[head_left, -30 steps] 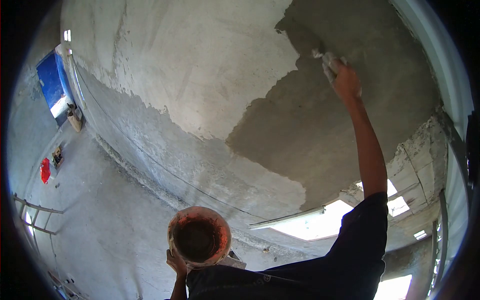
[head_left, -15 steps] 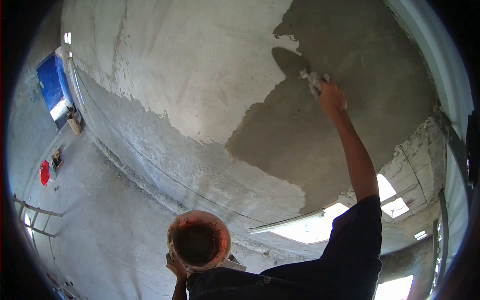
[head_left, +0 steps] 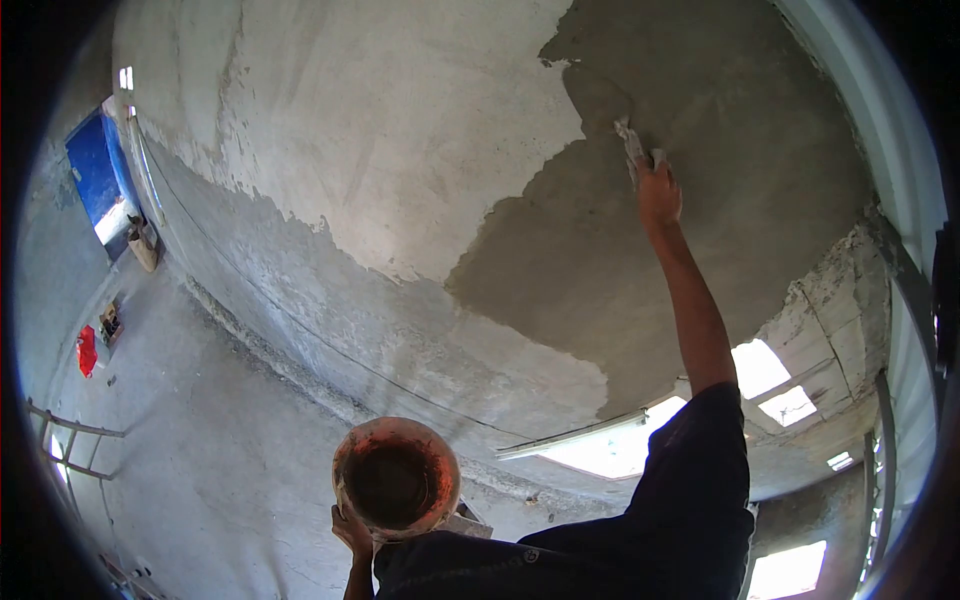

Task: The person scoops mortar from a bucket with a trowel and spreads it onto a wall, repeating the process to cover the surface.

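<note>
My right hand is wrapped round the handle of a trowel, high up at the wall. The trowel's blade lies against the dark, wet plaster and is hard to tell from it. To its left is the pale, dry part of the wall, with a ragged border between the two. At the bottom, my left hand grips the side of an orange bucket, its mouth facing the camera. Dark mortar shows inside the bucket.
A blue door and a sack are at the far left, above a red item on the floor. A ladder-like frame stands lower left. Bright window openings lie to the right of my arm.
My right hand and the trowel have moved slightly left, and the blade has shifted from the plaster's ragged edge onto the dark area. My left hand still holds the bucket in about the same place.
</note>
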Demonstrator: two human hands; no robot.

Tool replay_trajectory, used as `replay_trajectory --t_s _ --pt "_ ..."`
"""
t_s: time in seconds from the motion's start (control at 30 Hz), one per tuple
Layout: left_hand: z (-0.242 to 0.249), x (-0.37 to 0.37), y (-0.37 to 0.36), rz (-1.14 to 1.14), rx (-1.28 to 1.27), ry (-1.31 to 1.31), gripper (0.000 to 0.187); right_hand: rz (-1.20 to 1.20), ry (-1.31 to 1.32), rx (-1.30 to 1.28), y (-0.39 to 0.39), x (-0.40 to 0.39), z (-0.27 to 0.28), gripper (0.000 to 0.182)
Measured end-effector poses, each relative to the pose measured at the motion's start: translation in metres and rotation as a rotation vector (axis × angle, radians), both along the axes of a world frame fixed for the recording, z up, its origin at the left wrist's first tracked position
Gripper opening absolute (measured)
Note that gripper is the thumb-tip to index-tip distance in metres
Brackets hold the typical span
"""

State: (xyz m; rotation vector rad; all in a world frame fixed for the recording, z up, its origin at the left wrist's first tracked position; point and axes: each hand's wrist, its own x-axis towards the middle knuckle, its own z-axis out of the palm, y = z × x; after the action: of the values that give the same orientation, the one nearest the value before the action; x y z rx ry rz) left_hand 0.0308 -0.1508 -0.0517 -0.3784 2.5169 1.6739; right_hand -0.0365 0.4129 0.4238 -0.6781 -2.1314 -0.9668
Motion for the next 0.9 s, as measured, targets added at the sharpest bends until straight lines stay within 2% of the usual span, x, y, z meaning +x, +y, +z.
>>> replay_trajectory --t_s 0.07,0.13,0.23,0.33,0.43,0.5,0.63,0.67,0.73,0.83,0.9 --pt "0.001 0.001 0.001 0.010 0.035 -0.018 0.029 -0.025 -0.010 0.023 0.003 0.005 -0.011 0.028" --pt "0.000 0.003 0.001 0.025 -0.020 0.060 0.030 -0.070 0.034 -0.147 -0.029 0.021 -0.020 0.029" --pt "0.009 0.003 0.002 0.024 0.047 -0.002 0.031 -0.187 0.029 -0.180 -0.049 0.041 -0.038 0.032" --pt "-0.006 0.001 0.002 0.035 0.017 0.052 0.032 -0.203 0.042 -0.283 -0.077 0.051 -0.032 0.024" --pt "0.002 0.000 0.004 0.019 0.086 -0.005 0.032 -0.187 0.040 -0.320 -0.073 0.051 -0.024 0.029" --pt "-0.008 0.000 0.004 0.004 0.081 0.028 0.033 -0.046 0.136 -0.198 -0.063 0.037 -0.011 0.030" --pt "-0.007 0.000 -0.001 -0.011 0.041 0.021 0.036 0.022 0.181 -0.201 -0.039 -0.002 0.010 0.028" --pt "-0.024 0.001 -0.003 0.017 0.074 0.007 0.037 0.017 0.185 -0.204 -0.040 -0.009 0.008 0.028" --pt "-0.014 0.001 0.000 0.022 0.079 0.030 0.037 -0.053 0.117 -0.205 -0.046 -0.023 0.002 0.027" --pt "0.010 0.000 0.005 0.036 0.073 0.031 0.037 -0.055 -0.003 -0.348 -0.042 -0.028 -0.027 0.029" --pt "0.013 0.000 0.007 0.039 0.059 0.009 0.036 -0.025 -0.012 -0.343 -0.049 -0.023 -0.036 0.028"
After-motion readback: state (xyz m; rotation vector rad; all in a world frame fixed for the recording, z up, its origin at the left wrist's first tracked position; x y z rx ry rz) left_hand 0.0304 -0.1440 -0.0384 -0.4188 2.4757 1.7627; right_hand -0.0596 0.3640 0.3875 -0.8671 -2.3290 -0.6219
